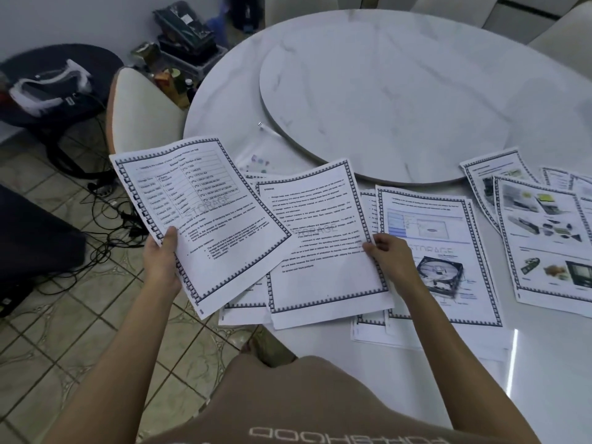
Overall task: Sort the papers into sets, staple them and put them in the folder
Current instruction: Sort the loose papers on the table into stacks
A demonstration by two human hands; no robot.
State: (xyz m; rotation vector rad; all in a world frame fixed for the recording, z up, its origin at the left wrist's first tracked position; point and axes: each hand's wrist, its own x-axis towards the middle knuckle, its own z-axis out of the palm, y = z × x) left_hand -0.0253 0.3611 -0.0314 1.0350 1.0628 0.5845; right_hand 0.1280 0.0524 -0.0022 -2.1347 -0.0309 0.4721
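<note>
Sorting seems only partly done, judging by how the pages lie. The left hand (161,261), at about 8 o'clock in the view, pinches the lower edge of a sheet with a table (205,219) between thumb and curled fingers and holds it lifted and tilted past the bench (544,363) edge. The right hand (387,254), near 4 o'clock, grips the right edge of a text sheet (323,238) that overlaps loose pages beneath it. Just beside that hand, at 3 o'clock, lies a pile topped by a hard-disk page (439,251). Farther out toward 3 o'clock, picture pages (544,238) are fanned unevenly. A round turntable (400,100) fills the bench at 12 to 1 o'clock. Several rough groups exist, but none looks squared up or stapled as far as can be seen. No stapler or folder can be made out, so grouping, stapling and filing all appear to be left.
</note>
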